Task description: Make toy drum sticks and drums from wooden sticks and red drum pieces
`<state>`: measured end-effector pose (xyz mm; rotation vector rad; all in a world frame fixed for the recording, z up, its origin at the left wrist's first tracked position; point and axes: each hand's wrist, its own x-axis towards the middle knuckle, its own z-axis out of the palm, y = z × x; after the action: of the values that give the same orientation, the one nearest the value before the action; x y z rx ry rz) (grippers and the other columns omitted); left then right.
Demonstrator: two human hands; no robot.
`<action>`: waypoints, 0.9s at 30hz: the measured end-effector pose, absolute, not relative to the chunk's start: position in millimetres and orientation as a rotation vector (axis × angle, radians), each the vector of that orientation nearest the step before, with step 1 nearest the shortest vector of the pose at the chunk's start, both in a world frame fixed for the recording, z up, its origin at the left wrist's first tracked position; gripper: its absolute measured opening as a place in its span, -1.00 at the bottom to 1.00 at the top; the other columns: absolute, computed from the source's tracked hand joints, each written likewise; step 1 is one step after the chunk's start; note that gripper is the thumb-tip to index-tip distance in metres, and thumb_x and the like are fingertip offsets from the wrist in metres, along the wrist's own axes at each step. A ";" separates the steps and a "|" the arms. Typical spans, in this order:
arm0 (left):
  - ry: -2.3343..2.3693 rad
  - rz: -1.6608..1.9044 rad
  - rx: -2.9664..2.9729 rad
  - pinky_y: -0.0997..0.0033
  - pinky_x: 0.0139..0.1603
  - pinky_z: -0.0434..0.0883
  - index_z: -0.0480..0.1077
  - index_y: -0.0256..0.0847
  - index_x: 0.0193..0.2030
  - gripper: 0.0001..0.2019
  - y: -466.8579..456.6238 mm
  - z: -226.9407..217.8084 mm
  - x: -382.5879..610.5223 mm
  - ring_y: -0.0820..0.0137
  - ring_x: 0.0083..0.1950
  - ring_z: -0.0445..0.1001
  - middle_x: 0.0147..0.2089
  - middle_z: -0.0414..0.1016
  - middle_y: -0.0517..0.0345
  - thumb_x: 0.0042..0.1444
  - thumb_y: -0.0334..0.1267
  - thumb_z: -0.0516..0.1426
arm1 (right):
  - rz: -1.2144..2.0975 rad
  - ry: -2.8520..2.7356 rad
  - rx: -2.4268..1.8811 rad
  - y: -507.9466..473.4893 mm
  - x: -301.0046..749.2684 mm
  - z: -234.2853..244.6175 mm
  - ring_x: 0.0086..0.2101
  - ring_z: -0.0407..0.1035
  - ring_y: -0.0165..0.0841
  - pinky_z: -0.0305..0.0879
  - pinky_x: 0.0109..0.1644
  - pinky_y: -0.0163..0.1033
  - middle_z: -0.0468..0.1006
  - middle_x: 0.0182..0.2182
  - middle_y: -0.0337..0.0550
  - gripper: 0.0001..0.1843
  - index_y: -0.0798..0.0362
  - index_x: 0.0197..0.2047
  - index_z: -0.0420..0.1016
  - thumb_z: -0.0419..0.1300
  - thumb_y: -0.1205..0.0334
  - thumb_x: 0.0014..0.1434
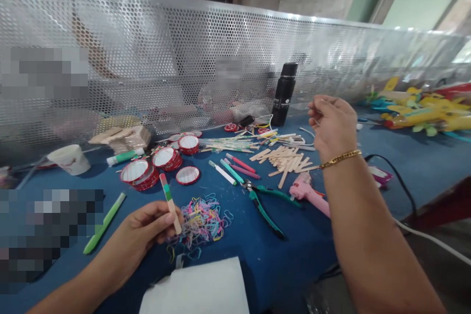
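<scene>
My left hand (152, 225) pinches a wooden craft stick (170, 203) between thumb and fingers. The stick's upper part is coloured red, teal, green and black, and its lower end is bare wood. A tangled heap of small coloured rubber bands (206, 221) lies just beside that hand. Raised above the table on the right, my right hand (335, 120) wears a gold bracelet. Its fingers are curled together, and what they hold, if anything, is too small to make out. Below that wrist lie a pink glue gun (311, 194) and a pile of plain craft sticks (289, 159).
Pliers (263, 201), several markers (224, 174) and red-rimmed round tins (167, 158) lie mid-table. A black bottle (284, 95) stands near the perforated metal screen (140, 49). A paper cup (69, 159) is at left, white paper (200, 289) in front, and a cord (434, 243) trails at right.
</scene>
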<state>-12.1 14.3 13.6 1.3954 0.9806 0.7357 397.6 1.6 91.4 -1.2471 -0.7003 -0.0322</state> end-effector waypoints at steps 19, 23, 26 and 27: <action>1.076 0.759 1.359 0.60 -0.42 0.35 0.53 -0.24 -0.46 -0.71 12.9 20.9 -5.9 0.47 -0.35 0.36 -0.36 0.52 0.15 -0.19 -0.08 0.42 | -0.717 -1.593 -2.412 -125.2 314.2 -1.8 0.00 0.39 0.06 0.29 -0.04 0.07 0.54 0.00 0.24 -0.60 0.19 0.09 0.44 -0.05 0.30 0.28; 1.096 0.784 1.345 0.59 -0.46 0.37 0.54 -0.24 -0.49 -0.67 14.2 21.4 -3.7 0.45 -0.36 0.38 -0.39 0.52 0.15 -0.30 -0.07 0.46 | -0.557 -1.520 -2.546 -128.7 330.3 -12.7 -0.16 0.46 0.01 0.33 -0.15 0.02 0.60 -0.15 0.18 -0.64 0.19 0.04 0.46 0.03 0.24 0.26; 1.114 0.794 1.316 0.59 -0.45 0.40 0.56 -0.21 -0.43 -0.66 18.7 15.5 -7.4 0.43 -0.35 0.40 -0.37 0.54 0.15 -0.31 -0.07 0.46 | -0.573 -1.485 -2.542 -127.9 337.0 -15.9 -0.18 0.45 -0.01 0.33 -0.18 0.00 0.59 -0.19 0.18 -0.58 0.23 0.12 0.42 0.02 0.22 0.28; 1.127 0.796 1.307 0.59 -0.44 0.40 0.56 -0.19 -0.41 -0.66 20.3 13.0 -9.0 0.43 -0.34 0.41 -0.36 0.55 0.15 -0.30 -0.08 0.46 | -0.600 -1.476 -2.520 -128.0 338.1 -17.0 -0.17 0.44 -0.01 0.33 -0.17 0.01 0.58 -0.19 0.19 -0.56 0.25 0.16 0.40 -0.02 0.24 0.31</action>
<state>-9.0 20.3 13.0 1.3074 1.1270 0.7958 338.1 -128.0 -17.0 -2.5202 -1.4760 -0.6003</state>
